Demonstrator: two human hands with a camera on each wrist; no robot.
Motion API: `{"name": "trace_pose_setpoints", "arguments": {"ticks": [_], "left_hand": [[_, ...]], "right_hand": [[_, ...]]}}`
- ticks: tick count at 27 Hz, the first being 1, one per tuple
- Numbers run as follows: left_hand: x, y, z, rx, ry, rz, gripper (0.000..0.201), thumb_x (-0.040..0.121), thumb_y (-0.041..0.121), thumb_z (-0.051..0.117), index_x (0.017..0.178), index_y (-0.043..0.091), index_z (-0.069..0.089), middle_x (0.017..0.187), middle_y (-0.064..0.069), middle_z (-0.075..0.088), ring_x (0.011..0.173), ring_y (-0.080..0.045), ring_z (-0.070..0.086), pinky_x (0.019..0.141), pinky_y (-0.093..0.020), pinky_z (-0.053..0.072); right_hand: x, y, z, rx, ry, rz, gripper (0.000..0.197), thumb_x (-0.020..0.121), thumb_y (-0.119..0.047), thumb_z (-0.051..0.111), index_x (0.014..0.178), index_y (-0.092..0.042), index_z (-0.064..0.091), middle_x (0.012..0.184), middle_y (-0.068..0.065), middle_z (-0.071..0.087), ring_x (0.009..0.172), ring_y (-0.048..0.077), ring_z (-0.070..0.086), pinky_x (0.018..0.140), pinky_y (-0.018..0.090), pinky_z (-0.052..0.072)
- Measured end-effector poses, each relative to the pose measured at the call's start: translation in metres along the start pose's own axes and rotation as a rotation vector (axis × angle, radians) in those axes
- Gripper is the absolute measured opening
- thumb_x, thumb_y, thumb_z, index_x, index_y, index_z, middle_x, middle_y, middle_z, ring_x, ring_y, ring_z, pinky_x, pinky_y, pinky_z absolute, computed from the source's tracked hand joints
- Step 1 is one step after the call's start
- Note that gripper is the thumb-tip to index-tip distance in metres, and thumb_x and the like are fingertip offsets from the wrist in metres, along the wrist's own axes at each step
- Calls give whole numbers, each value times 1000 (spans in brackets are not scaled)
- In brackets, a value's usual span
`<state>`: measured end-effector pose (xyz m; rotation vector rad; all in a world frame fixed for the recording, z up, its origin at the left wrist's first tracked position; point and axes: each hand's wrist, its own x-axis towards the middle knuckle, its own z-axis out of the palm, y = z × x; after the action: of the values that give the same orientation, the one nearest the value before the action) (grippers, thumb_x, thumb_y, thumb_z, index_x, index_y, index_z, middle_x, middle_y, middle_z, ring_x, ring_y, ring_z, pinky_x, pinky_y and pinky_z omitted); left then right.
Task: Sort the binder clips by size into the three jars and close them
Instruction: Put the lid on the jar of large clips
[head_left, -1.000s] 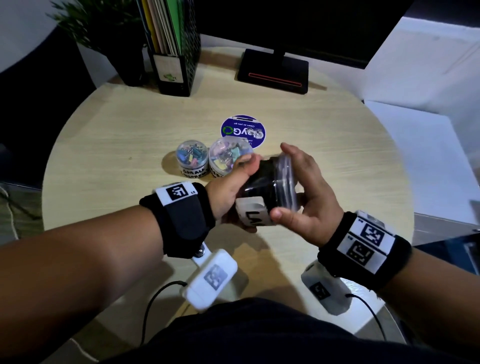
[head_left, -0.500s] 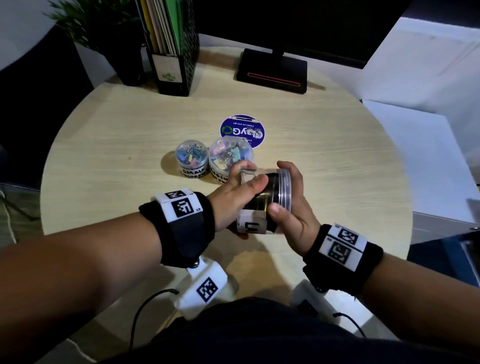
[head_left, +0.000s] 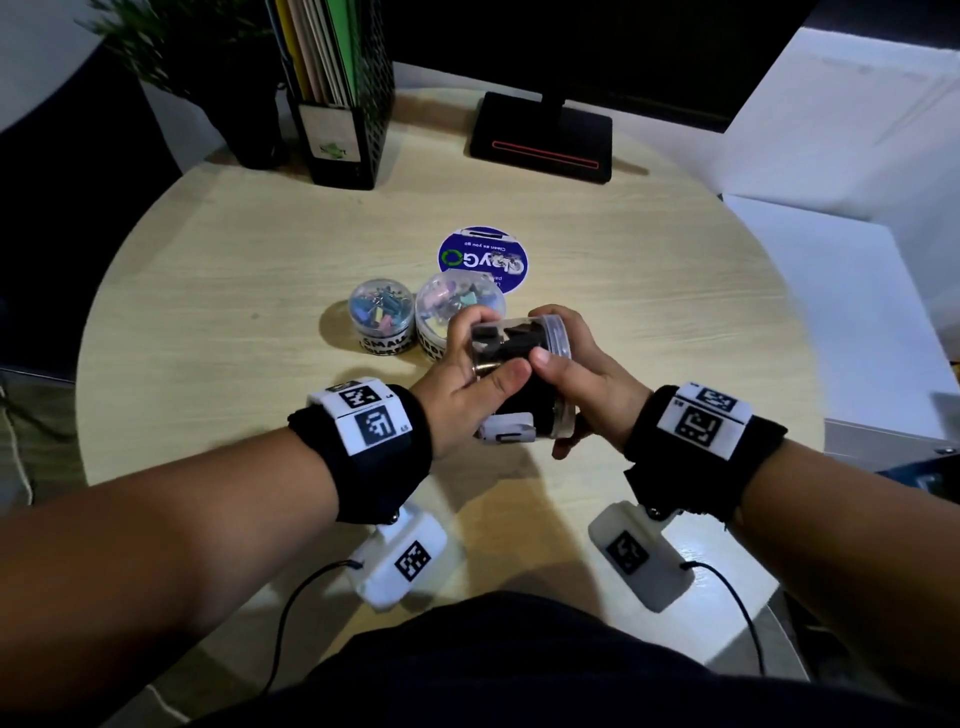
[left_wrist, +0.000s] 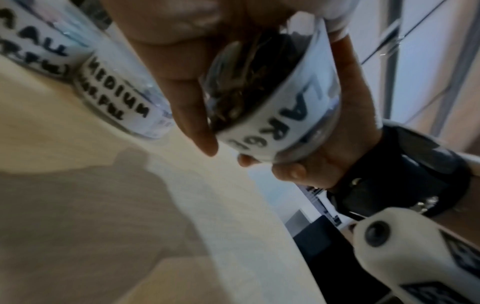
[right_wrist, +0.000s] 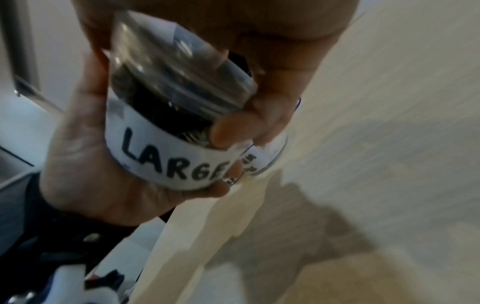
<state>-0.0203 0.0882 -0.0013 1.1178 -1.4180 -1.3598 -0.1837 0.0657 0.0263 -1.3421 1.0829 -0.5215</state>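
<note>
My left hand (head_left: 462, 384) and right hand (head_left: 582, 379) both grip the LARGE jar (head_left: 519, 384) on its side above the table (head_left: 675, 332) — its black clips are mostly hidden behind my fingers. Bare table lies to the right of my right hand. Just beyond my left hand stand the jars labelled SMALL (head_left: 381, 321) and MEDIUM (left_wrist: 122, 102) — their second label lines I cannot read.

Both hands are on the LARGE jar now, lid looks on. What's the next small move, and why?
Probably give the lid a last twist, then stand the LARGE jar beside the medium jar. The left hand grips the jar's body and the right hand grips the lid end, with the jar held sideways above the table. Whether the lid is fully tight cannot be told.
</note>
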Motion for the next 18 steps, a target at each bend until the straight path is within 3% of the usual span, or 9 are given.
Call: {"name": "trace_pose_setpoints", "arguments": {"ticks": [2,4,7,9,11,13,15,18], "left_hand": [[7,0,-5,111,-39,-104,68,75,54,53,126,20,25,105,9,54,96,-3,57,84,-17,44],[17,2,-12,433,-108,-174,71,82,52,52,138,16,26,124,0,51,112,-17,53,89,-21,40],[25,4,-24,1017,-109,-163,69,86,47,56,144,21,29,146,-4,33,133,-21,34,107,-32,32],[28,2,-30,1221,-97,-122,63,88,39,54,144,23,29,150,0,25,138,-22,22,112,-39,24],[34,-4,-34,1302,-110,-169,66,88,22,49,146,25,19,156,3,10,143,-20,9,116,-42,14],[39,-13,-38,1358,-146,-247,77,84,10,45,149,26,5,158,7,-5,145,-17,-3,116,-38,0],[41,-19,-39,1436,-194,-279,83,83,6,41,149,24,-5,157,7,-15,145,-15,-10,115,-36,-7],[42,-24,-36,1487,-265,-285,82,84,4,36,148,20,-13,156,2,-20,144,-17,-16,115,-38,-9]], "right_hand": [[6,1,-5,-44,49,28,53,65,-55,60,112,-41,40,96,3,58,69,24,64,47,39,53],[15,6,-14,-187,125,-3,65,57,-61,62,114,-39,40,102,5,58,79,27,64,55,39,53],[30,14,-29,-708,225,82,80,60,-67,65,127,-39,33,116,7,47,97,25,57,80,31,46],[37,18,-34,-945,252,230,86,62,-72,63,133,-43,25,124,9,41,102,30,56,86,35,46],[42,23,-33,-1048,281,319,87,63,-77,56,136,-47,18,132,9,36,111,38,50,91,43,47],[43,28,-29,-1062,322,317,76,76,-71,48,140,-46,16,142,11,27,120,43,40,96,46,43],[38,27,-21,-1021,370,236,64,85,-58,40,142,-39,19,149,9,19,126,42,32,101,45,36],[21,27,-13,-965,409,30,64,75,-35,42,138,-23,37,149,7,25,134,31,25,109,39,29]]}}
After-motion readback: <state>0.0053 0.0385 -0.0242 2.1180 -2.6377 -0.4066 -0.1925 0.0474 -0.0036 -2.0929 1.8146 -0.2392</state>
